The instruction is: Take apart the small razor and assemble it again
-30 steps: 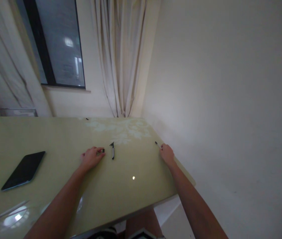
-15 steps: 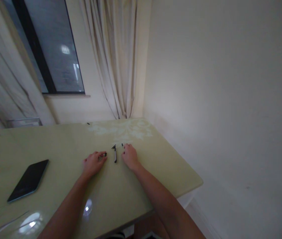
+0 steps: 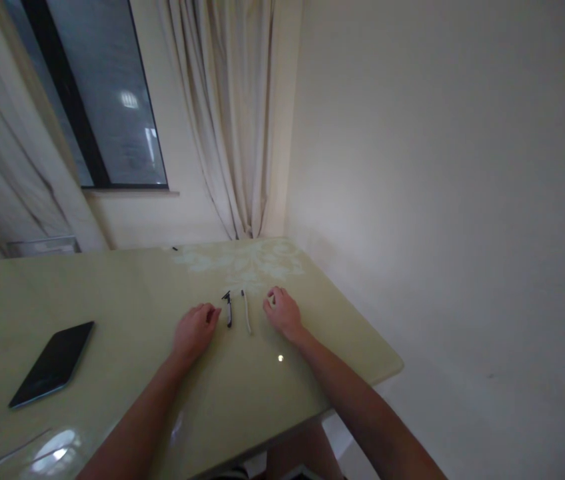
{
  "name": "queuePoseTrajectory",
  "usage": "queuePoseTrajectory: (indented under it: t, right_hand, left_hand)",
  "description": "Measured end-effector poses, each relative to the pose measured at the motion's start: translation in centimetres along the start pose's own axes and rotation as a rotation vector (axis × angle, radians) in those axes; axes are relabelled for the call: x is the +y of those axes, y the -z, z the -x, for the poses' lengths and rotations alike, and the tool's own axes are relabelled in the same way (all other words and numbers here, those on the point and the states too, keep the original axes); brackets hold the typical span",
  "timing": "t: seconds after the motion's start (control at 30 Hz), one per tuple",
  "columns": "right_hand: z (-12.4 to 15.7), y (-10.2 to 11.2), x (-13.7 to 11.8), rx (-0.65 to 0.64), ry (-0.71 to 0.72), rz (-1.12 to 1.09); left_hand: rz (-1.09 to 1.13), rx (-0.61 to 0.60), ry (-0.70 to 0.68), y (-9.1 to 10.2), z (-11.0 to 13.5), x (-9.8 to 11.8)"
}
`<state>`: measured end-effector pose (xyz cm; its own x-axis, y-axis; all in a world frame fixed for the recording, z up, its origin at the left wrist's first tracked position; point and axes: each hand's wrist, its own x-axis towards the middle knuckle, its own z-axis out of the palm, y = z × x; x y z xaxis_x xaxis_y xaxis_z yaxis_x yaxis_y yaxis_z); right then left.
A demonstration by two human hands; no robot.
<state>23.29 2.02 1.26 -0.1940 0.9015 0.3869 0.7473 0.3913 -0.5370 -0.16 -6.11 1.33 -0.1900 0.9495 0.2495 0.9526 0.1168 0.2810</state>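
Note:
A razor [image 3: 229, 312] with a dark head and a grey-and-black handle lies on the table, its head toward the far side. Just right of it, roughly parallel, lies a white toothbrush [image 3: 247, 313] with a dark head end. My left hand [image 3: 195, 331] rests on the table left of the razor, fingertips close to its handle. Its fingers are curled together around a dark spot; whether that is a small black object or shadow I cannot tell. My right hand [image 3: 283, 313] lies right of the toothbrush, apart from it, fingers loosely bent with a gap between thumb and forefinger.
A black tablet [image 3: 53, 363] lies on the table at the left. One small dark piece [image 3: 175, 249] sits by the far edge of the glossy table [image 3: 342, 333]. Curtains [image 3: 222, 120] hang behind, and a wall [image 3: 437, 200] runs along the right side.
My right hand has moved right, away from the toothbrush, which now shows in full. My left hand has shifted slightly toward the razor; the small black object at its fingertips no longer shows clearly.

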Motion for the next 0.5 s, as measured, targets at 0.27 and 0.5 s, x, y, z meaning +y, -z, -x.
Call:
queuePoseTrajectory:
  t: [0.27,0.5]
  right_hand:
    - [-0.4,-0.4,3.2,0.113,-0.125,-0.394]
    - [0.7,-1.7,0.6,-0.150,0.051,-0.743]
  left_hand:
    - [-0.206,-0.132,0.048,-0.5,1.4,4.3]
    - [-0.101,0.032,-0.063,0.0,2.3,5.3]
